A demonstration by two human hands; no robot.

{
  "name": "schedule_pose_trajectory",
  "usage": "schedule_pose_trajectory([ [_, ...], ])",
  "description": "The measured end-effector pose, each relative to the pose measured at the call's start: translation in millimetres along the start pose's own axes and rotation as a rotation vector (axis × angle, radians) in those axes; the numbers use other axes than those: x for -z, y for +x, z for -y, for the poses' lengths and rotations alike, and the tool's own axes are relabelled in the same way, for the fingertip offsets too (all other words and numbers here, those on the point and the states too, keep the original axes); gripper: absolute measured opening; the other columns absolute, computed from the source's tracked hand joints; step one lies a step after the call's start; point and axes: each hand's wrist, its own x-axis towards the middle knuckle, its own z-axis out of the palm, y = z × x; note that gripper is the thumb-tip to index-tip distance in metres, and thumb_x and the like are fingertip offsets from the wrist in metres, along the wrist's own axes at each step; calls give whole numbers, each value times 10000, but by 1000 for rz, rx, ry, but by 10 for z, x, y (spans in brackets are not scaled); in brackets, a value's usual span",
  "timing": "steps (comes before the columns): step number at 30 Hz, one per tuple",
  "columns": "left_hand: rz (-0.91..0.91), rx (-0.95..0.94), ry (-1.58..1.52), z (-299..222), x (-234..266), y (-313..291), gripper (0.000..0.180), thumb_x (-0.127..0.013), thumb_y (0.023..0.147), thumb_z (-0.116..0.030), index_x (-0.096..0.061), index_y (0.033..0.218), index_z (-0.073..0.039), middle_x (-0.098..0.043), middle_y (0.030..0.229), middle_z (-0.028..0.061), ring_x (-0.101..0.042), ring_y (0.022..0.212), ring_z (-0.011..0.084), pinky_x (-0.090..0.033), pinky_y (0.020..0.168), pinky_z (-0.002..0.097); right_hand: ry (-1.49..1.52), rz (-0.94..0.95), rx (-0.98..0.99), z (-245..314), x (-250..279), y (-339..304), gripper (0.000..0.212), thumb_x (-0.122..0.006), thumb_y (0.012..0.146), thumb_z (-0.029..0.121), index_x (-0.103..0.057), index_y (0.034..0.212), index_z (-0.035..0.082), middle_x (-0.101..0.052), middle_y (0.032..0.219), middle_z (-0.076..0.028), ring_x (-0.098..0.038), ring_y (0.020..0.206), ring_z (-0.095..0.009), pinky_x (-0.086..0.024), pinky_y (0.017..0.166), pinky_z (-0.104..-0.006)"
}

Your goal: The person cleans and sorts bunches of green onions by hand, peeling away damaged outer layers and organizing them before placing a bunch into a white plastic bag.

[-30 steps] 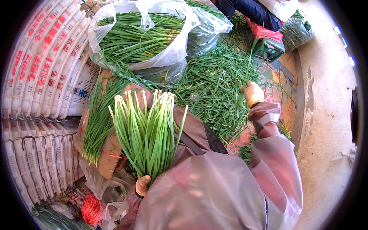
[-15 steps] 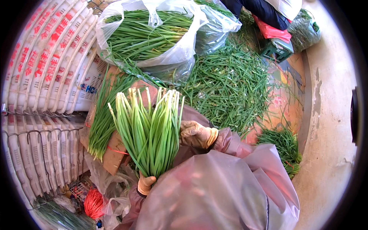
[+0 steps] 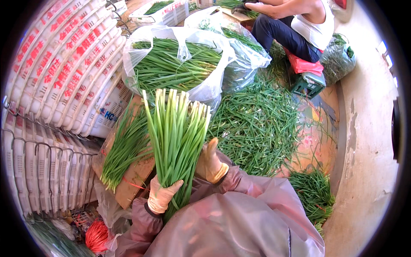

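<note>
A thick bunch of garlic chives [image 3: 175, 141] stands nearly upright before me, pale cut ends at the top. My gloved left hand [image 3: 162, 196] is wrapped round its lower part, thumb across the front. Just right of the bunch is my gloved right hand [image 3: 210, 163], fingers stretched upward and the palm turned toward the stalks; whether it touches them I cannot tell. Behind the bunch, more loose chives [image 3: 124, 150] lie on a brown board [image 3: 136, 176], a red tie strand near its edge.
White plastic crates [image 3: 64, 73] are stacked at left. Ahead stands a clear bag [image 3: 201, 92] full of chives. Leaf trimmings [image 3: 257, 124] cover the floor beyond my right hand, with bundled chives [image 3: 312, 192] nearer. A co-worker [image 3: 295, 25] sits at the back. Red ties [image 3: 96, 236] lie lower left.
My left hand has moved up and now grips the chives higher on the leaves. My right hand's fingers have straightened from a curl. The view has tilted up, showing more of the co-worker.
</note>
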Motion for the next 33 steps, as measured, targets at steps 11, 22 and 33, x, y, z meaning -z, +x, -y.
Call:
schedule_pose_trajectory([
  [11, 235, -33, 1139, -678, -306, -62, 1010, -742, 683, -321, -140, 1447, -49, -573, 1055, 215, -614, 810, 389, -505, 704, 410, -11, -16, -145, 0, -37, -190, 898, -739, 738, 343, -228, 1422, 66, -458, 1332, -83, -476, 1181, -232, -389, 1019, -428],
  [22, 290, -244, -336, 531, 4, 304, 851, -787, 669, -211, -341, 1376, -48, -506, 1235, 86, -436, 1174, 188, -356, 990, 357, -346, 367, -216, 67, 115, -187, 955, -730, 723, 379, -198, 1443, 48, -500, 1300, -73, -474, 1181, -243, -377, 1020, -412],
  [33, 349, 46, 103, 153, -43, 35, 525, -804, 627, -147, -584, 1093, -45, -666, 947, 62, -632, 852, 163, -507, 778, 294, -1225, 169, 32, 364, 469, -323, 637, -811, 688, 232, -528, 1227, 45, -576, 1205, -124, -536, 1106, -191, -443, 931, -334],
])
